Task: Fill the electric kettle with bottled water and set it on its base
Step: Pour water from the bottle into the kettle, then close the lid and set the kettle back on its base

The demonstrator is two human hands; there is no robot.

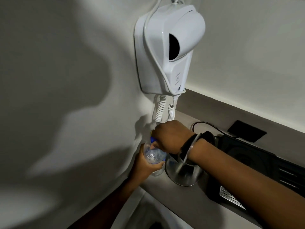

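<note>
A clear plastic water bottle (pixel 152 156) with a blue cap (pixel 152 140) stands by the wall at the left end of the grey counter (pixel 166 194). My left hand (pixel 145 166) wraps around the bottle's body from below. My right hand (pixel 170 138) comes over the top, fingers closed on the blue cap. Just right of the bottle sits the steel electric kettle (pixel 183 174), partly hidden under my right wrist. Whether its lid is open cannot be made out.
A white wall-mounted hair dryer (pixel 168 50) with a coiled cord (pixel 159 111) hangs directly above the bottle. A black coffee machine (pixel 257 162) with a metal drip grate (pixel 231 197) stands at the right. A black power cord (pixel 208 125) and a dark socket plate (pixel 246 131) lie behind.
</note>
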